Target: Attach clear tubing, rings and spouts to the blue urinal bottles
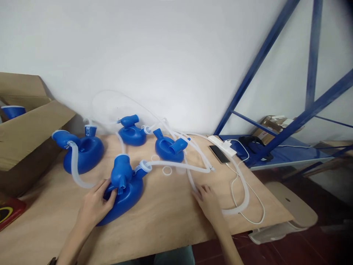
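Note:
My left hand (97, 201) is wrapped round the handle of the nearest blue plastic urinal bottle (128, 200), which lies on its side on the table. A blue funnel-shaped cup (121, 170) sits on this bottle, and a translucent hose (176, 165) runs right from its white-ringed neck. Beside the table's front, my right hand (206, 200) has its fingers closed on a translucent hose (191, 179). Similar blue bottles stand farther back: one at left (88, 156), one near the wall (132, 135), and one in the middle (168, 148).
White rings (167, 174) lie mid-table. To the right are a phone (219, 154), a white power strip (222, 146) and a looped white cable (261, 208). An open cardboard box (35, 136) stands at left; a blue metal rack (261, 55) and a stool (292, 206) are at right.

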A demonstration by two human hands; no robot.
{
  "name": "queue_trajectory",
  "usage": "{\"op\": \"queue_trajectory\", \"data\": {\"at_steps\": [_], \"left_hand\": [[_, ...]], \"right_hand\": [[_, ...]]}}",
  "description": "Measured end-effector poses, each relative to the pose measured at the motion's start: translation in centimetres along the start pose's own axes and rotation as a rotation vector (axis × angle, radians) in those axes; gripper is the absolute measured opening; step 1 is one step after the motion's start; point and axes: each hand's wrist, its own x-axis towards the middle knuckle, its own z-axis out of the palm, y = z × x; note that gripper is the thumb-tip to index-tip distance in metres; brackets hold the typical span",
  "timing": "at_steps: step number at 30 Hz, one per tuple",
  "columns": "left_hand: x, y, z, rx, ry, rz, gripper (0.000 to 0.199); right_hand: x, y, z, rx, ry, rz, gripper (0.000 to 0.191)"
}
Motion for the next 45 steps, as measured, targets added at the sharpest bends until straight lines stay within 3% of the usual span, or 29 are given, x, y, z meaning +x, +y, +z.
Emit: {"op": "queue_trajectory", "data": {"at_steps": [7,13,15,18,20,22,24,26,28,30,33,38,41,45], "left_hand": [[0.9,0.4,-0.2,-0.029,-0.014,0.041,0.03],[1.1,0.0,-0.2,-0.106,-0.033,0.081,0.034],[1.2,-0.1,-0.1,-0.136,-0.053,0.046,0.035],[1.5,-0.7,-0.2,-0.177,-0.08,0.001,0.036],[1.8,-1.4,-0.5,-0.213,-0.11,0.004,0.037],[2.0,-2.1,-0.8,-0.245,-0.139,0.022,0.036],[2.1,-2.8,-1.1,-0.263,-0.155,0.039,0.035],[2.2,-3.2,-1.3,-0.268,-0.151,0.04,0.036],[2.1,-3.4,-1.3,-0.266,-0.147,0.037,0.036],[2.0,-3.4,-1.1,-0.256,-0.132,0.037,0.036],[1.9,-3.4,-1.0,-0.243,-0.113,0.032,0.036],[1.9,-3.5,-1.1,-0.257,-0.116,0.055,0.036],[1.8,-3.6,-1.0,-0.263,-0.105,0.059,0.036],[1.7,-3.6,-0.9,-0.261,-0.121,0.029,0.037]], "right_hand": [[-0.4,0.5,0.4,-0.041,0.17,0.077,0.043],[2.8,-5.4,-0.6,0.343,0.291,-0.073,0.035],[4.8,-6.4,-1.4,0.416,0.43,0.048,0.049],[8.3,-4.0,-2.8,0.415,0.595,0.26,0.089],[10.4,-0.7,-4.0,0.495,0.515,0.415,0.101],[12.1,2.7,-5.3,0.81,0.389,0.568,0.1],[13.3,5.2,-6.7,1.252,0.261,0.654,0.083],[14.5,6.8,-7.9,1.622,0.178,0.696,0.054],[15.8,7.4,-9.0,1.794,0.12,0.739,0.03],[17.2,7.3,-10.0,1.824,0.043,0.761,0.02],[19.4,6.4,-11.7,1.831,-0.028,0.712,0.014],[21.1,4.6,-16.0,1.881,-0.022,0.561,0.007],[19.9,4.1,-19.3,1.845,0.093,0.377,0.017],[16.2,4.2,-22.9,1.591,0.344,0.143,0.028]]}}
